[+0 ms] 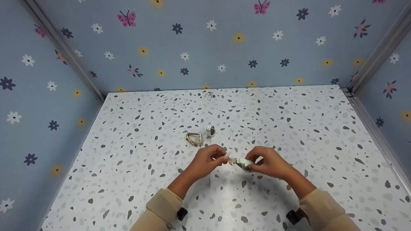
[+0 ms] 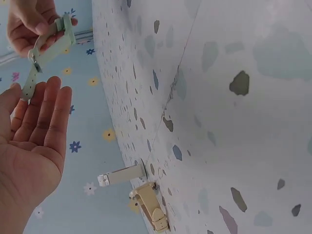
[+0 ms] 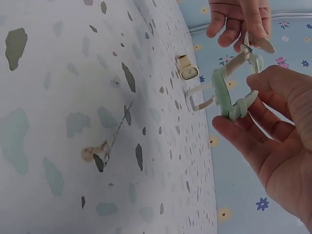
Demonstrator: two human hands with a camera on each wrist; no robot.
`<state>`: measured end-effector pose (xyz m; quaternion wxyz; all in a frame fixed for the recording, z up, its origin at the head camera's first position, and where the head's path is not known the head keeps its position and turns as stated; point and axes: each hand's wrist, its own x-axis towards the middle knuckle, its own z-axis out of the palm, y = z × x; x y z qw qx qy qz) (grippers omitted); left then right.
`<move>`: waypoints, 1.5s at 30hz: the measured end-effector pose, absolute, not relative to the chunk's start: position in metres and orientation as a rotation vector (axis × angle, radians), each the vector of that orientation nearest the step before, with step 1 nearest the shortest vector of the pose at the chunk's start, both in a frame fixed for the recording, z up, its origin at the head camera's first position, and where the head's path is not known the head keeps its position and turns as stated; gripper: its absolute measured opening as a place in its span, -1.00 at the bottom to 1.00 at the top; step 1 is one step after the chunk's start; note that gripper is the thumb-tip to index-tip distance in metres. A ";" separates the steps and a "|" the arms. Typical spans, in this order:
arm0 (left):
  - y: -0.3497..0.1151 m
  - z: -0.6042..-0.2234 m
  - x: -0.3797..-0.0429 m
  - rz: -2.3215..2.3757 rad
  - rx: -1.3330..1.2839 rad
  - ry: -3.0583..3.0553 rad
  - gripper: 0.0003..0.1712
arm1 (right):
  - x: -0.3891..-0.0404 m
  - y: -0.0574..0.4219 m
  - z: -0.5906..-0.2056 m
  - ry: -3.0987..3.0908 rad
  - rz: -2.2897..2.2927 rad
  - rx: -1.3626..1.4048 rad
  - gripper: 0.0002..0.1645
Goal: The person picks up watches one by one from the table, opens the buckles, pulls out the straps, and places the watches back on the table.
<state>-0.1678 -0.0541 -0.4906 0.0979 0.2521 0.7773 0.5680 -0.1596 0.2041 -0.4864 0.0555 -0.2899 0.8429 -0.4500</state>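
Note:
A pale green wristwatch is held between both hands above the table. My left hand pinches the holed end of its strap between thumb and index finger; the other fingers stretch out straight in the left wrist view. My right hand grips the watch near its case, thumb on one side and fingers on the other. The strap's metal buckle shows between the hands. Beyond the left hand lie a cream wristwatch and, beside it, a white-strapped watch. The green watch's dial is hidden.
The white speckled table carries the watches. Blue flowered panels stand at its back and sides, with grey metal posts at the corners. A thin crack runs across the tabletop.

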 end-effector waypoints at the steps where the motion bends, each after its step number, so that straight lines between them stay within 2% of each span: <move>1: -0.055 -0.491 -0.168 1.703 0.728 2.289 -0.78 | -0.159 0.205 -0.487 2.555 -1.372 -0.862 -0.81; 10: -0.055 -0.492 -0.167 1.770 0.688 2.252 -0.75 | -0.156 0.203 -0.489 2.538 -1.422 -0.776 -0.81; 13: -0.056 -0.482 -0.163 1.774 0.701 2.253 -0.71 | -0.151 0.200 -0.480 2.539 -1.427 -0.779 -0.81; 18: -0.059 -0.459 -0.152 1.823 0.683 2.294 -0.78 | -0.142 0.196 -0.460 2.500 -1.469 -0.773 -0.85; 22: -0.060 -0.455 -0.150 1.881 0.612 2.296 -0.81 | -0.141 0.197 -0.458 2.478 -1.499 -0.773 -0.86; 34: -0.063 -0.458 -0.152 1.978 0.476 2.145 -0.78 | -0.145 0.202 -0.466 2.351 -1.606 -0.690 -0.85; 39: -0.057 -0.478 -0.159 2.098 0.507 1.935 -0.71 | -0.143 0.198 -0.470 2.353 -1.660 -0.671 -0.84; 45: -0.049 -0.485 -0.161 2.253 0.480 1.664 -0.78 | -0.140 0.189 -0.470 2.438 -1.653 -0.658 -0.81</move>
